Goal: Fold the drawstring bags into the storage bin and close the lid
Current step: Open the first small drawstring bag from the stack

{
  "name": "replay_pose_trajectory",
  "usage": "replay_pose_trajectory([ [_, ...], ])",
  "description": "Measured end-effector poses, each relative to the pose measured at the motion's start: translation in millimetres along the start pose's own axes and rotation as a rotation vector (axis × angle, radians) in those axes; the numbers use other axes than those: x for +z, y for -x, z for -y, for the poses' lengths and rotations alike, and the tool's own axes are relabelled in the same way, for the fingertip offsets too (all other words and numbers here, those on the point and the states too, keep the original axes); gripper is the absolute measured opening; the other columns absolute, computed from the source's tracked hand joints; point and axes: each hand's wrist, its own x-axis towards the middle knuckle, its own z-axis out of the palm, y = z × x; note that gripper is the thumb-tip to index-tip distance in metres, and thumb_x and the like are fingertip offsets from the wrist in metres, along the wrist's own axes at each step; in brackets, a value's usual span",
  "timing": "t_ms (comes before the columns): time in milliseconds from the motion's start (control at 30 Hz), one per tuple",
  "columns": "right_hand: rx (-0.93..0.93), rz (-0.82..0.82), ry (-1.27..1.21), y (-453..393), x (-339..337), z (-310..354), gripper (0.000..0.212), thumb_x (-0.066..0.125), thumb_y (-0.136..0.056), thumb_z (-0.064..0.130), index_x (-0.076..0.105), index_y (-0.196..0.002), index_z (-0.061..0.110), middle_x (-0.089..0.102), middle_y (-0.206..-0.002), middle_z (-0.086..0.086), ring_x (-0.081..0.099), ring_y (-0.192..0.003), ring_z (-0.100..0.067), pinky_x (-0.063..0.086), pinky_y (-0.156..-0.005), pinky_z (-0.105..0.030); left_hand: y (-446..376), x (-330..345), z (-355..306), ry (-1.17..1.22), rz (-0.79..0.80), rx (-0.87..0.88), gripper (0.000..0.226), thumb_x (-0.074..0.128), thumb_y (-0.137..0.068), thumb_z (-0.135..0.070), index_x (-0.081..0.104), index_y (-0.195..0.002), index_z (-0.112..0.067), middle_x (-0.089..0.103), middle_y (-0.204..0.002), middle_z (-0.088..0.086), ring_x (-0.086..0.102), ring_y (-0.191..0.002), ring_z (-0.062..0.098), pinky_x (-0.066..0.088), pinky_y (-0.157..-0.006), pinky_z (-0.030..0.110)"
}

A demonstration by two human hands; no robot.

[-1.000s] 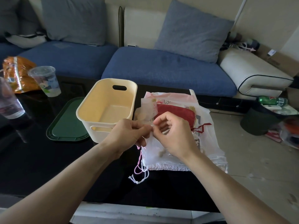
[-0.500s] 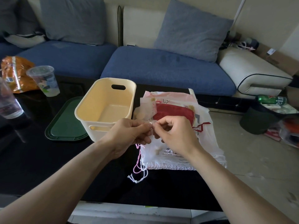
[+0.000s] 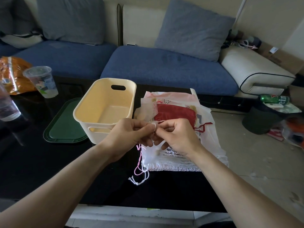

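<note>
Both hands meet over the near-left corner of the bag pile. My left hand (image 3: 131,134) and right hand (image 3: 178,134) have fingers curled, each pinching a small sheer white drawstring bag (image 3: 148,153) and its cord between the fingertips; the bag hangs below them, pink and white cords (image 3: 139,171) trailing onto the table.

Key relation: the open cream plastic storage bin (image 3: 105,111) sits just left of and slightly beyond the hands, long axis running away from me, nothing visible inside. Left hand is nearer; its knuckles overlap the bin's near right corner in view. I judge the drop-in is a short move left and forward, once the fold is done.

Remaining stack of drawstring bags (image 3: 205,129), red one on top, lies right of the bin under my right hand. Dark green lid (image 3: 64,125) lies flat left of the bin, touching or just beside it.

Surface: glossy black coffee table (image 3: 49,170), bags near its right edge. Blue sofa (image 3: 164,66) behind; clear plastic cup (image 3: 41,81) far left.
</note>
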Motion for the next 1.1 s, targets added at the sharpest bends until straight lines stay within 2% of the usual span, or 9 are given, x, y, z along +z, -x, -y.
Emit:
replay_pose_trajectory([
  [133,-0.008,-0.004,-0.049,1.3,0.2,2.5,0.013,0.067,-0.091,0.01,0.076,-0.086,0.002,0.075,-0.074,-0.013,0.076,-0.071,-0.028,0.061,-0.054,-0.043,-0.4,2.2,0.8,0.081,-0.018,-0.056,0.03,0.063,-0.094,-0.017,0.07,-0.097,0.012,0.064,-0.089,0.034,0.062,-0.068,0.023,0.054,-0.073,0.034],
  [267,0.0,0.007,-0.077,1.9,-4.4,5.2,0.019,0.073,-0.092,0.025,0.079,-0.091,0.007,0.077,-0.079,-0.013,0.075,-0.073,-0.04,0.059,-0.065,-0.061,-1.0,4.6,1.8,0.033,-0.069,-0.014,0.035,0.06,-0.096,-0.017,0.067,-0.094,0.017,0.064,-0.083,0.037,0.062,-0.065,0.024,0.054,-0.074,0.038],
  [400,-0.073,-0.026,0.003,3.1,-0.6,3.7,0.015,0.068,-0.096,0.018,0.077,-0.095,0.006,0.076,-0.074,-0.008,0.076,-0.07,-0.024,0.062,-0.054,-0.046,-0.9,5.9,4.0,-0.008,-0.077,-0.002,0.029,0.058,-0.098,-0.015,0.069,-0.09,0.011,0.064,-0.07,0.022,0.062,-0.061,0.022,0.054,-0.07,0.036],
  [467,-0.105,-0.038,0.038,3.6,0.4,3.2,0.014,0.067,-0.096,0.017,0.076,-0.093,0.006,0.075,-0.072,-0.007,0.075,-0.069,-0.022,0.061,-0.05,-0.04,-0.6,5.1,3.8,0.005,-0.065,0.0,0.027,0.059,-0.097,-0.016,0.071,-0.091,0.008,0.065,-0.074,0.026,0.062,-0.064,0.024,0.055,-0.072,0.037],
  [633,-0.062,-0.002,-0.022,2.4,-5.9,6.9,0.013,0.071,-0.093,0.016,0.077,-0.091,0.005,0.076,-0.076,-0.009,0.076,-0.074,-0.026,0.062,-0.056,-0.049,-0.2,4.9,3.5,0.045,-0.06,0.012,0.033,0.063,-0.092,-0.023,0.071,-0.097,0.009,0.065,-0.087,0.036,0.063,-0.068,0.026,0.056,-0.082,0.045],
  [733,-0.047,0.018,-0.058,2.3,-7.6,7.0,0.017,0.075,-0.09,0.016,0.076,-0.098,0.001,0.077,-0.082,-0.009,0.076,-0.076,-0.03,0.061,-0.059,-0.055,-1.5,1.8,4.6,0.095,-0.052,-0.007,0.04,0.066,-0.086,-0.026,0.069,-0.099,0.013,0.064,-0.085,0.035,0.064,-0.067,0.023,0.056,-0.079,0.04],
  [800,-0.048,0.026,-0.079,2.0,-9.0,6.5,0.017,0.072,-0.092,0.013,0.074,-0.101,-0.002,0.077,-0.084,-0.012,0.076,-0.077,-0.03,0.062,-0.055,-0.049,-2.2,-1.6,5.7,0.145,-0.015,-0.03,0.045,0.066,-0.084,-0.025,0.066,-0.101,0.016,0.064,-0.083,0.032,0.064,-0.068,0.022,0.058,-0.076,0.033],
  [900,-0.067,0.024,-0.056,2.0,-9.2,6.1,0.013,0.07,-0.093,0.009,0.074,-0.097,-0.002,0.076,-0.08,-0.014,0.076,-0.075,-0.026,0.061,-0.05,-0.035,-2.7,-2.1,5.8,0.164,0.007,-0.041,0.044,0.066,-0.084,-0.024,0.066,-0.102,0.016,0.063,-0.093,0.039,0.063,-0.071,0.025,0.058,-0.076,0.032],
  [1100,-0.052,-0.011,0.014,0.7,-4.5,6.1,0.012,0.07,-0.091,0.01,0.074,-0.082,0.003,0.074,-0.069,-0.008,0.074,-0.065,-0.021,0.057,-0.048,-0.032,-3.7,3.5,9.0,0.151,0.012,-0.062,0.03,0.059,-0.096,-0.017,0.067,-0.097,0.012,0.063,-0.085,0.026,0.061,-0.068,0.021,0.054,-0.075,0.034],
])
